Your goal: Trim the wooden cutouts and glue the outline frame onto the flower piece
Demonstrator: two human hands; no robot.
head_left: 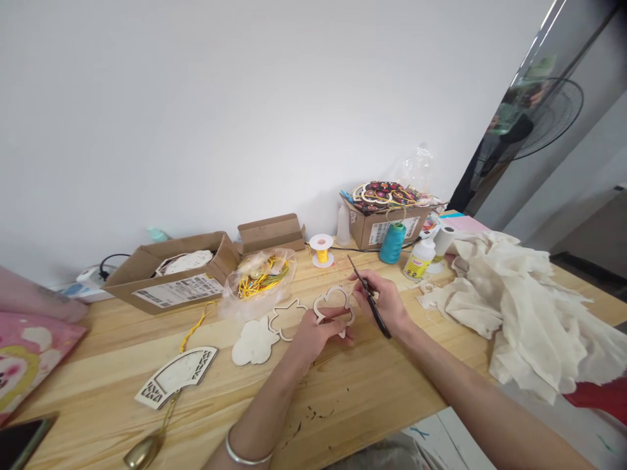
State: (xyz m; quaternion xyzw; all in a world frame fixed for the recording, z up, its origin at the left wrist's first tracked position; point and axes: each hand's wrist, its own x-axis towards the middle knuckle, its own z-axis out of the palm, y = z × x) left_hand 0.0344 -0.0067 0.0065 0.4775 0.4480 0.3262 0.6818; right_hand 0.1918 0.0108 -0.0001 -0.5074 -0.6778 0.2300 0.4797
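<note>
Cream cloth [533, 313] and a yellow-labelled bottle [418, 262] crowd the desk [377, 385]; the left hand [323, 329] grips a pale scalloped frame [337, 290], the right hand [385, 300] a slim dark tool [379, 318]

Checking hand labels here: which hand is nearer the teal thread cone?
Right. The right hand, holding a dark tool, is in front of the teal thread cone and slightly left; the left hand, holding a flower-shaped frame, is farther left.

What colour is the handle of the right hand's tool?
Black: the tool handle shows in the head view.
</note>
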